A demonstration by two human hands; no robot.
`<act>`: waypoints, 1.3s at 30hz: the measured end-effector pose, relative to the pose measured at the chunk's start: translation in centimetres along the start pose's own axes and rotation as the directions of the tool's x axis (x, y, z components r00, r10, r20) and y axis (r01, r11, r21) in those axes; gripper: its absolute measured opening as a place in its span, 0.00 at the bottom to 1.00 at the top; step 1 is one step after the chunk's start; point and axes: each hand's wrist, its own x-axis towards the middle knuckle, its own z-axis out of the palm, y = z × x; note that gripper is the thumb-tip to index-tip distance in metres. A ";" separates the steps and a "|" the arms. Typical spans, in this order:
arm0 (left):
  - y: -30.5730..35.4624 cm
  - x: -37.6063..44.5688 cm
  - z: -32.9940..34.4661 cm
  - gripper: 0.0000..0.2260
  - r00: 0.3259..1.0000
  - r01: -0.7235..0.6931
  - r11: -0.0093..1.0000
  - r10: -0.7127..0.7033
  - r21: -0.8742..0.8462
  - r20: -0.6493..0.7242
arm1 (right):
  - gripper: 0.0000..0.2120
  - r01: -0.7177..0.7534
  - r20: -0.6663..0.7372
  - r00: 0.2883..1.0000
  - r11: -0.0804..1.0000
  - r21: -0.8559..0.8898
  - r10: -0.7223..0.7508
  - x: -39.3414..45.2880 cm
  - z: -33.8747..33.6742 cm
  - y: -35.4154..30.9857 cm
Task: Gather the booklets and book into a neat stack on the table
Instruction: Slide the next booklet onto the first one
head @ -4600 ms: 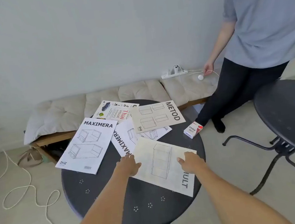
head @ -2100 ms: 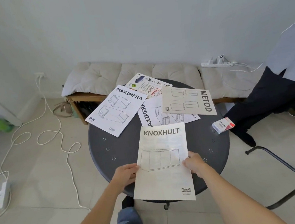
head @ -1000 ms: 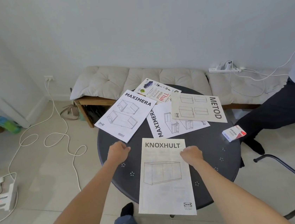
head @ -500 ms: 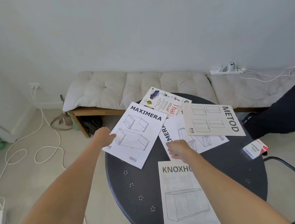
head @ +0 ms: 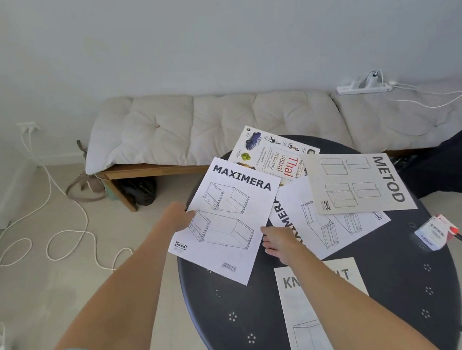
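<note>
A white MAXIMERA booklet hangs over the left rim of the round black table. My left hand pinches its left edge, thumb on top. My right hand grips its lower right edge. A second MAXIMERA booklet lies partly beneath it to the right. On top of that one lies a beige METOD booklet. The Thai visual dictionary book sits at the far rim, partly covered. A beige KNOXHULT booklet lies near me, with my right forearm across its title.
A small red-and-white box sits at the table's right rim. Behind the table runs a cushioned bench with a power strip. White cables loop over the floor at left. Another person's dark-trousered leg is at right.
Both hands left the KNOXHULT booklet near me and reached forward. The left hand took the MAXIMERA booklet's left edge; the right hand moved from the second booklet to its right edge.
</note>
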 end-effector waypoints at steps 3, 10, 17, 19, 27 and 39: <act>-0.3 1.0 0.3 0.15 1.000 -0.001 0.997 0.000 -0.071 -0.009 | 0.21 -0.014 -0.029 0.999 1.000 0.022 0.015 0.2 0.5 -0.1; -1.6 1.6 0.6 0.11 0.998 0.042 0.993 -0.047 -0.107 -0.044 | 0.17 -0.005 -0.050 0.999 0.995 0.102 0.010 0.3 1.9 0.1; -2.9 0.8 0.7 0.11 0.999 0.032 0.967 -0.041 -0.255 -0.030 | 0.06 0.012 -0.118 0.993 0.995 0.098 0.000 0.7 2.6 0.6; -3.1 0.2 0.6 0.11 0.999 0.045 0.939 -0.036 -0.342 0.032 | 0.06 0.025 -0.105 0.994 0.997 0.070 -0.018 0.8 2.4 0.8; -3.0 -3.6 1.2 0.05 0.988 0.113 0.754 -0.014 -0.647 0.156 | 0.14 0.205 0.006 0.979 0.979 -0.005 -0.205 -0.5 -1.1 0.9; 2.1 -13.9 9.9 0.06 0.979 0.132 0.705 0.018 -0.697 0.203 | 0.14 0.260 0.073 0.965 0.961 -0.094 -0.254 -2.9 -15.6 5.9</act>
